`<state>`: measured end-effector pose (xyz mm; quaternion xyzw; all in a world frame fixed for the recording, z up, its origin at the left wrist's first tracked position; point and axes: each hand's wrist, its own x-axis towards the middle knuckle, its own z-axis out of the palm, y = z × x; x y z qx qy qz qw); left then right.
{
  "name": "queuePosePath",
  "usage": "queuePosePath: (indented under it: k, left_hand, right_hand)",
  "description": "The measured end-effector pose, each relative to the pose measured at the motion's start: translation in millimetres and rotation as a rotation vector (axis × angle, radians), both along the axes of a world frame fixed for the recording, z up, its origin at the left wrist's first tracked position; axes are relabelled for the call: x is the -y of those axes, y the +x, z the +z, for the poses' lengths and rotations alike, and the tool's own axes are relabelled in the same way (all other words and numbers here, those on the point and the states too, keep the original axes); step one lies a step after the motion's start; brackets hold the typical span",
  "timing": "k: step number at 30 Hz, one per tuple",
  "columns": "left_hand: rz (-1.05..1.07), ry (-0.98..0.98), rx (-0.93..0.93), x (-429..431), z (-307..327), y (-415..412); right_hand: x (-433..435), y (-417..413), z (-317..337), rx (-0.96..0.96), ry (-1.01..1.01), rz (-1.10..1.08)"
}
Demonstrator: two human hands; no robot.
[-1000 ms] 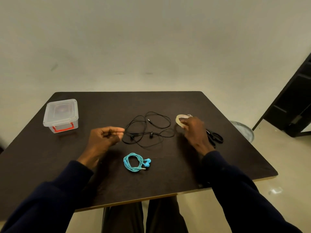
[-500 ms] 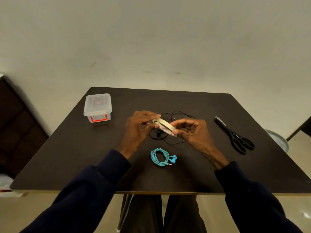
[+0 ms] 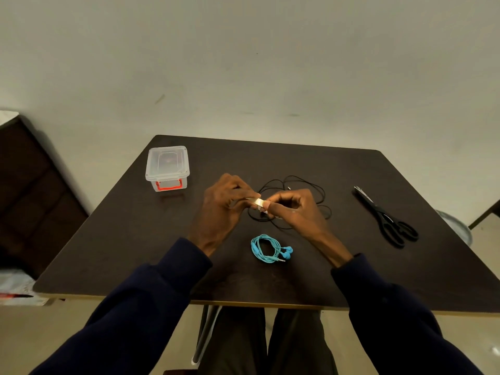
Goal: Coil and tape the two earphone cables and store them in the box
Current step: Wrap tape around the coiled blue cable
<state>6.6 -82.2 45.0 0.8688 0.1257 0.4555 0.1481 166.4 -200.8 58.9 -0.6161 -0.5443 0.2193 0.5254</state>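
Observation:
Both hands meet above the middle of the dark table (image 3: 135,239) around a pale roll of tape (image 3: 260,203). My left hand (image 3: 226,205) grips the roll from the left, and my right hand (image 3: 295,209) pinches it from the right with thumb and fingers. Beneath and behind them lies the loose black earphone cable (image 3: 303,182), partly hidden by my hands. Closer to me rests the blue earphone cable (image 3: 266,249), wound into a coil. A clear lidded box (image 3: 167,166) with a red clasp stands at the far left.
Black scissors (image 3: 387,217) lie on the right side of the table. A dark piece of furniture (image 3: 35,190) stands to the left of the table, and a round metal object (image 3: 457,226) sits on the floor at the right.
My right hand picked the tape roll up from the table and carried it to the middle, where my left hand joined it. Since then both hands have closed in tighter on the roll.

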Motion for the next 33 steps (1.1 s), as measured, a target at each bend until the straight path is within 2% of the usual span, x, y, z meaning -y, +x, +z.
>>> queuePosePath:
  k: [6, 18, 20, 23, 27, 33]
  left_hand:
    - [0.006, -0.044, 0.065, 4.2, -8.8, -2.5]
    - [-0.131, -0.525, 0.256, 2.6, -11.2, -7.6]
    - [-0.137, -0.515, 0.218, 2.3, -13.2, -6.8]
    - [-0.108, -0.398, 0.167, 4.3, -15.8, -5.5]
    - [-0.064, -0.292, 0.185, 7.4, -11.3, -5.8]
    - [-0.093, -0.395, 0.24, 4.7, -14.4, -7.4]
  right_hand:
    - [5.6, 3.9, -0.5, -0.081, -0.031, 0.03]
    - [16.5, 11.7, -4.9, -0.369, -0.003, 0.138]
    - [14.8, 9.7, -5.5, -0.361, 0.008, 0.132]
    - [9.6, 4.3, -7.1, -0.316, 0.034, 0.093]
    - [7.2, 2.9, -8.9, -0.309, 0.044, 0.084]
    - [15.9, 5.4, -11.7, -0.421, -0.016, 0.179]
